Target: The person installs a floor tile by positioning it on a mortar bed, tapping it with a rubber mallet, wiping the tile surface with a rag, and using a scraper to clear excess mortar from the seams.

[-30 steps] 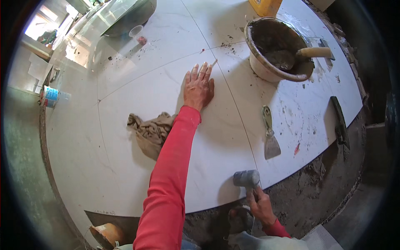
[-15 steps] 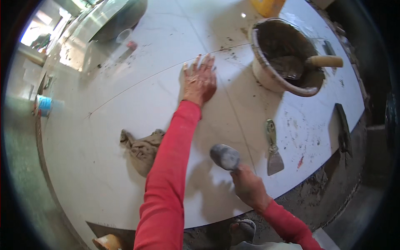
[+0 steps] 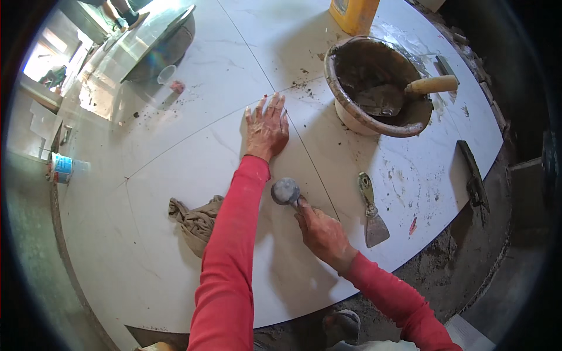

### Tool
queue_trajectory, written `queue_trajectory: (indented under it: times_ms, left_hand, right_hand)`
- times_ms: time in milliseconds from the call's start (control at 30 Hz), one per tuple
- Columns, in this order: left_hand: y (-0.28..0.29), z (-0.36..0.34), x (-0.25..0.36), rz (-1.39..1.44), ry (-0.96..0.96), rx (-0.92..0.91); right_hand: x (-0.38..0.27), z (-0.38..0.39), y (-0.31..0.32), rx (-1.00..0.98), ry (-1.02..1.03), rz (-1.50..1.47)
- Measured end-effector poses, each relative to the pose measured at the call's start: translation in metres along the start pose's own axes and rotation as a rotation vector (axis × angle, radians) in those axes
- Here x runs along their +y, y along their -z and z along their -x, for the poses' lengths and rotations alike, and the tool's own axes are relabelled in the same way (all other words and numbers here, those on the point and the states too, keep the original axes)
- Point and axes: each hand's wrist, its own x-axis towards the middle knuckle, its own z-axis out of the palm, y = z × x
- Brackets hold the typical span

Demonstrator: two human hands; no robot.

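My left hand [image 3: 267, 131] lies flat on a white, marble-veined tile [image 3: 228, 146], fingers spread near the corner where the joint lines cross. In my right hand [image 3: 328, 234] is a rubber mallet [image 3: 286, 191] with a grey, dusty head, gripped by its handle. The mallet head is over the tile, below and right of my left hand; whether it touches the surface I cannot tell. A crumpled brown rag [image 3: 202, 224] rests left of my left forearm. To the right of my right hand lies a putty knife [image 3: 370, 209] with a worn green handle.
A mortar-smeared bucket [image 3: 351, 116] holds a trowel with a wooden handle [image 3: 433, 85]. Behind it stands a yellow jug [image 3: 353, 16]. A dark long tool [image 3: 472, 175] lies at the right tile edge, beside rough mortar [image 3: 430, 257]. Far left are a large basin [image 3: 167, 50] and a small tub [image 3: 61, 168].
My right hand has swung the mallet up and left, closer to my left hand. My left hand still presses on the tile. The view has shifted slightly; a person's legs show at the far left.
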Motion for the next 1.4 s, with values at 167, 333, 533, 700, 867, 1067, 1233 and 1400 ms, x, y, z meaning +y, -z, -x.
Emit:
queue_trajectory:
  times_ms: [167, 333, 533, 700, 867, 1067, 1233, 1400]
  left_hand:
    - [-0.005, 0.011, 0.003, 0.068, 0.025, 0.064]
    - [0.006, 0.008, -0.002, -0.064, 0.233, 0.058]
    - [-0.005, -0.007, 0.006, 0.044, 0.288, 0.087]
    - [0.006, -0.001, 0.006, 0.113, 0.303, 0.056]
    - [0.006, 0.024, -0.028, 0.13, 0.125, 0.09]
    - [0.03, 0.061, -0.088, 0.091, 0.192, 0.038]
    - [0.068, 0.124, -0.179, 0.009, 0.411, -0.024]
    - [0.128, 0.222, -0.255, -0.067, 0.495, -0.444]
  right_hand:
    - [0.019, 0.018, -0.003, -0.009, -0.018, -0.131]
    - [0.013, 0.043, 0.003, 0.027, 0.051, -0.3]
    - [0.019, 0.023, 0.003, 0.183, 0.182, -0.163]
    - [0.014, 0.001, 0.004, 0.139, 0.185, -0.121]
    - [-0.001, 0.001, -0.007, 0.188, 0.155, -0.111]
    - [0.0, 0.01, -0.008, 0.157, 0.095, -0.095]
    - [0.002, 0.018, -0.015, 0.131, 0.098, -0.067]
    - [0.014, 0.014, -0.022, 0.179, 0.054, 0.03]
